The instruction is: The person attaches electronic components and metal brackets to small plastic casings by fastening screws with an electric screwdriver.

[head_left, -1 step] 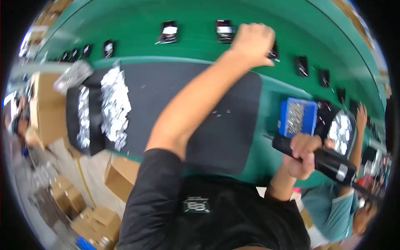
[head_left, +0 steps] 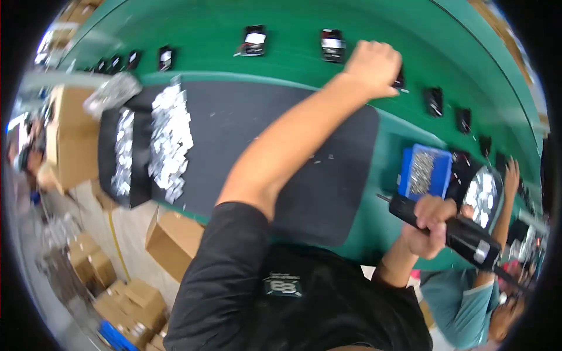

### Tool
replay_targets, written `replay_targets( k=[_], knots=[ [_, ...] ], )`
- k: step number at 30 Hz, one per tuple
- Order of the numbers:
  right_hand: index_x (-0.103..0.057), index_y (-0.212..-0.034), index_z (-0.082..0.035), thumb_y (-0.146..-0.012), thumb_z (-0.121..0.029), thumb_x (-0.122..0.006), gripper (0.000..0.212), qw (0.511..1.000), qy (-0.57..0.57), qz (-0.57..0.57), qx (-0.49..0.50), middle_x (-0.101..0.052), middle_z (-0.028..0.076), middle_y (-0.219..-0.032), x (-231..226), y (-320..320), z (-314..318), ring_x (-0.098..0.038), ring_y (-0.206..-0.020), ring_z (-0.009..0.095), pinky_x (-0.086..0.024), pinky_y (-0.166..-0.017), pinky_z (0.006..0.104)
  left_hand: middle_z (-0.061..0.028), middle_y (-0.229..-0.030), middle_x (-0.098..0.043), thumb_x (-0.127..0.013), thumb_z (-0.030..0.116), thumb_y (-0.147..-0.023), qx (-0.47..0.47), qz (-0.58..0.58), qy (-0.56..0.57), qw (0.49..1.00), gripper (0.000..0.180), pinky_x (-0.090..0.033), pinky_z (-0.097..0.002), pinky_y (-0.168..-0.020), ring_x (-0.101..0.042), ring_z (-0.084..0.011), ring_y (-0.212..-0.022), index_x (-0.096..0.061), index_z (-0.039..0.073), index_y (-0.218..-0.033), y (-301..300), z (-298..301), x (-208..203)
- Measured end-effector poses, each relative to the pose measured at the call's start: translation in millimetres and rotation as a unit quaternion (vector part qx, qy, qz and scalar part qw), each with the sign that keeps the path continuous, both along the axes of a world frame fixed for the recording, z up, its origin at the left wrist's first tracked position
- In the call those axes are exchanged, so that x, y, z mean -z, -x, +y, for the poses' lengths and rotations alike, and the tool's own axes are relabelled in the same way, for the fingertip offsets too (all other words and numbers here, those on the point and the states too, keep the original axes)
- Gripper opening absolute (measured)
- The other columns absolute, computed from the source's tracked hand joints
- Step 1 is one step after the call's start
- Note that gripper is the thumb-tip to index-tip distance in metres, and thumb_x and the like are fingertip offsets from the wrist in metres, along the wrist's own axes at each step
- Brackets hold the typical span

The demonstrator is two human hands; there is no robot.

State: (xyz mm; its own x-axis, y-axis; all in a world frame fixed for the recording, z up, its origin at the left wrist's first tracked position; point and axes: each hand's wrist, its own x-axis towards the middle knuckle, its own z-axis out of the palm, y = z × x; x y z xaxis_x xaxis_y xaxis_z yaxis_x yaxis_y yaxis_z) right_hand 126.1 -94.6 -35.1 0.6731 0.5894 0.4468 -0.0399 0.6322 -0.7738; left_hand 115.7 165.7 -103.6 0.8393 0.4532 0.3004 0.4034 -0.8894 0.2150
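My left hand (head_left: 374, 67) stretches across the dark mat (head_left: 228, 134) to the green belt (head_left: 205, 38). Its fingers curl down over a small black device (head_left: 400, 81), most of which the hand covers; the fingertips are hidden. In my right hand (head_left: 430, 225) is a black electric screwdriver (head_left: 471, 237), gripped round its body with the bit pointing left. The tool is held over the table's right side, just in front of a blue bin (head_left: 444, 172) of small metal screws (head_left: 421, 172).
Similar black devices, such as one with a white label (head_left: 332, 45), lie spaced along the belt. Silvery pieces (head_left: 170, 140) are heaped on the mat's left. Cardboard boxes (head_left: 79, 134) stand at left. At right, a co-worker in a teal shirt (head_left: 459, 301) reaches toward the belt.
The whole view has shifted slightly, so most things appear a little further right. Both hands keep nearly the same pose, the left over the black device, the right round the screwdriver.
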Motion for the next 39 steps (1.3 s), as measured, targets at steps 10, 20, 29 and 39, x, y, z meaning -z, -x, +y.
replay_targets(
  k=[10,20,29,39],
  knots=[
    [-0.036,-0.124,-0.007,-0.084,-0.008,-0.057,0.045,0.997,-0.015,0.009,-0.074,-0.042,0.001,-0.068,11.6,1.0,13.4,-0.043,-0.055,0.011,-0.037,-0.056,0.0261,-0.0147,-0.113,-0.052,-0.076,0.014,-0.061,0.037,-0.136,0.171,0.975,0.077,-0.043,-0.0414,-0.09,-0.052,-0.0334,-0.105,-0.044,0.001,-0.129,170.0,-89.7,-53.1],
    [-0.038,-0.125,-0.006,-0.082,-0.006,-0.057,0.047,0.994,0.018,-0.017,-0.105,-0.043,0.002,-0.069,18.9,12.8,39.0,-0.042,-0.055,0.011,-0.037,-0.056,0.0265,-0.016,-0.136,-0.043,-0.079,0.015,-0.06,-0.095,-0.009,0.25,0.963,0.088,-0.033,-0.0433,-0.101,-0.045,-0.0335,-0.12,-0.039,0.009,-0.139,263.1,-137.9,-52.9],
    [-0.037,-0.128,-0.008,-0.083,-0.006,-0.058,0.049,0.995,0.015,0.003,-0.094,-0.045,0.002,-0.069,20.1,24.7,61.0,-0.044,-0.057,0.013,-0.039,-0.059,0.0296,-0.0079,-0.098,-0.061,-0.07,0.003,-0.072,-0.331,0.057,0.051,0.94,0.026,-0.046,-0.0376,-0.075,-0.056,-0.0274,-0.084,-0.069,0.007,-0.097,390.9,-87.3,-56.2],
    [-0.036,-0.124,-0.007,-0.08,-0.008,-0.063,0.051,0.998,0.024,-0.003,-0.055,-0.047,0.004,-0.064,14.3,36.2,74.3,-0.046,-0.05,0.015,-0.044,-0.053,0.0324,-0.0085,-0.081,-0.061,-0.075,0.006,-0.073,-0.364,0.064,0.098,0.924,0.02,-0.047,-0.0324,-0.065,-0.057,-0.0241,-0.071,-0.061,0.002,-0.087,410.2,-95.9,-35.7]
  ],
)
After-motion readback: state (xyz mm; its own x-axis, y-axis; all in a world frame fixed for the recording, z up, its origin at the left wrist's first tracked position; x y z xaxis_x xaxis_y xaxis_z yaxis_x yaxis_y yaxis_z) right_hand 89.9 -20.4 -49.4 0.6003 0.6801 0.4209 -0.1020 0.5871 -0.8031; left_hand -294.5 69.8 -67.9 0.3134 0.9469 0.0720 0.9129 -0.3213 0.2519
